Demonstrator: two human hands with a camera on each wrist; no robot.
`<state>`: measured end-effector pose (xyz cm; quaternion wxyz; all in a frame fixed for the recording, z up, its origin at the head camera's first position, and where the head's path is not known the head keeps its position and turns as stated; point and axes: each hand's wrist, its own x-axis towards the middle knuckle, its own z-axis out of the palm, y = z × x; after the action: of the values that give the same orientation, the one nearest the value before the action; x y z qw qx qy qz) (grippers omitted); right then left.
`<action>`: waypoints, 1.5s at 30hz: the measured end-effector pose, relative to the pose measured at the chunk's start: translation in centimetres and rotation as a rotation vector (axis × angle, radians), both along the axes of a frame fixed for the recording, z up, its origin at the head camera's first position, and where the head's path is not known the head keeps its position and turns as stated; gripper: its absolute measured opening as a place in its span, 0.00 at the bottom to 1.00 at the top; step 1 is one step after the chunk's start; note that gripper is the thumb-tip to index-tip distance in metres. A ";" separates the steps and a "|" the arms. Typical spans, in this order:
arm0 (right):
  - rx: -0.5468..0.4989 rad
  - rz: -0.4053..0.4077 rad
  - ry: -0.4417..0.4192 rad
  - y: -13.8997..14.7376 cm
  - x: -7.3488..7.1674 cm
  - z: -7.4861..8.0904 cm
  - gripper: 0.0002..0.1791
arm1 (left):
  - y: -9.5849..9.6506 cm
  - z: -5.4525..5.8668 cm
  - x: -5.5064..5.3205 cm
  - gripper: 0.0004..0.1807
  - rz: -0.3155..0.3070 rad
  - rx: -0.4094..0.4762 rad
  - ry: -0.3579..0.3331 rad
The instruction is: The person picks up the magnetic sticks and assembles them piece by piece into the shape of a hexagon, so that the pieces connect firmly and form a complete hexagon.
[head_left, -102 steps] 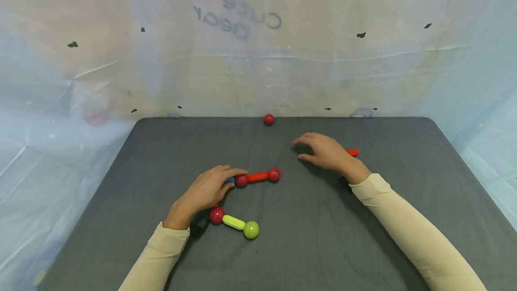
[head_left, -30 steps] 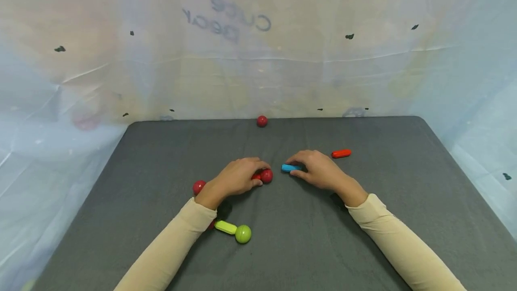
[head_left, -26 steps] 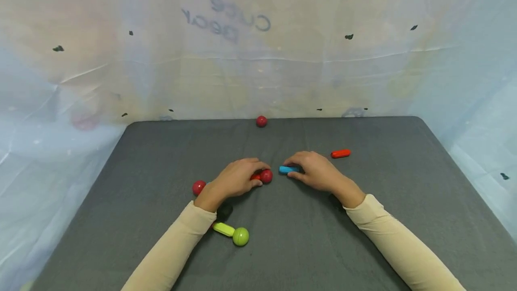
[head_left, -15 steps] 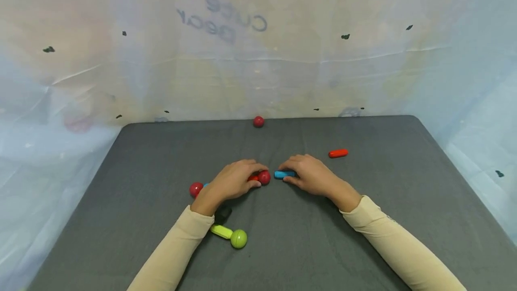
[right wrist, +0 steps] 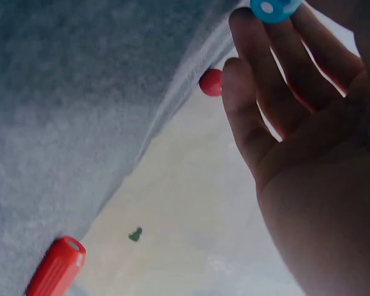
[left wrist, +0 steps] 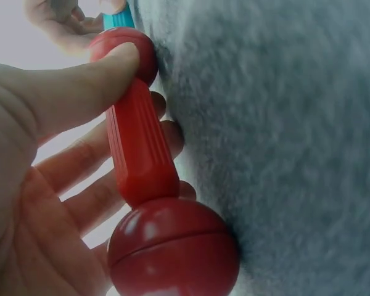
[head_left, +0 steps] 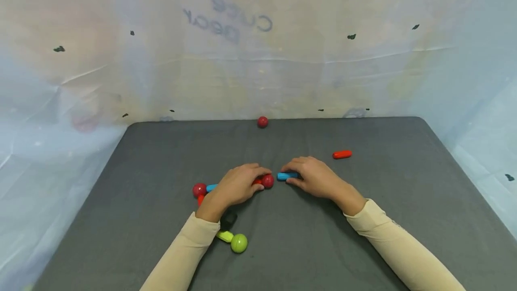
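My left hand point(head_left: 238, 184) grips the end of a toy chain. Its thumb lies on the end red ball point(left wrist: 124, 52), and its fingers are behind the ribbed red rod point(left wrist: 142, 142) joined to it. A second red ball point(left wrist: 176, 250) follows that rod. In the head view the chain runs on to a blue rod point(head_left: 212, 187) and a corner red ball point(head_left: 199, 190); my left wrist hides parts of it. My right hand point(head_left: 317, 178) pinches a separate blue rod point(head_left: 286, 176) between thumb and fingers. That rod's tip points at the end ball, a narrow gap apart.
A green ball point(head_left: 238, 243) on a yellow-green rod point(head_left: 225, 236) lies near my left forearm. A loose red rod point(head_left: 342, 154) lies beyond my right hand. Another red ball point(head_left: 262, 122) sits at the far edge of the grey table point(head_left: 363, 246), before a hanging sheet point(head_left: 299, 80).
My left hand has moved right along the chain, from a blue rod to the end red ball. My right hand has come nearer to it, now with a blue rod showing in its fingers.
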<state>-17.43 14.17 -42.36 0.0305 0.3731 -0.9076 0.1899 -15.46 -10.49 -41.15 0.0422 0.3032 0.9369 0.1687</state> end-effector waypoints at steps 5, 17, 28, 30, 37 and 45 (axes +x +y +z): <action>-0.001 0.007 0.006 0.0 0.5 0.1 0.11 | -0.2 0.1 0.7 0.22 0.031 0.015 -0.021; -0.033 0.030 -0.010 -0.2 0.7 0.4 0.12 | -0.6 -0.3 1.1 0.21 0.027 0.033 0.009; -0.021 0.040 -0.008 -0.5 0.8 0.3 0.13 | -0.7 -0.3 1.0 0.20 0.018 0.040 0.027; -0.020 0.038 -0.020 -0.5 0.9 0.4 0.13 | -0.7 -0.2 0.9 0.20 0.017 0.040 0.028; -0.026 0.033 -0.043 -0.6 1.0 0.5 0.13 | -0.6 0.0 0.8 0.21 0.014 0.051 0.012; -0.035 0.035 -0.023 -0.7 0.9 0.3 0.12 | -0.6 -0.1 0.9 0.20 0.009 0.076 0.036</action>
<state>-16.49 13.46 -42.02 0.0233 0.3863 -0.8977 0.2106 -14.53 -11.12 -41.21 0.0130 0.3033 0.9318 0.1988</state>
